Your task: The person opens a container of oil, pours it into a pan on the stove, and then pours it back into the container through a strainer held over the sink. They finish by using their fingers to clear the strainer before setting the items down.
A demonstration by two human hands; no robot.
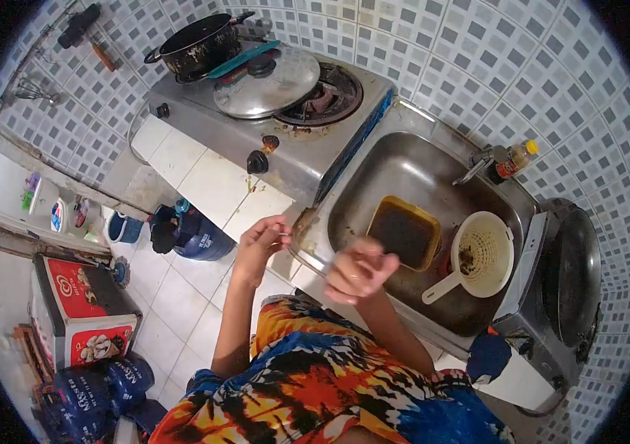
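Note:
My left hand is raised in front of the counter edge, left of the sink, its fingers curled together; whether anything small is between them is too small to tell. Over the sink's near-left rim is my right hand, blurred by motion, with bent fingers. Inside the metal sink lies a yellow square container with dark contents. Beside it on the right rests a cream strainer with a handle and dark bits in it. Neither hand touches the container or strainer.
A stove behind my left hand bears a black pot and a metal lid. A bottle stands by the faucet. A large pan is at right. Blue gas cylinders stand on the floor.

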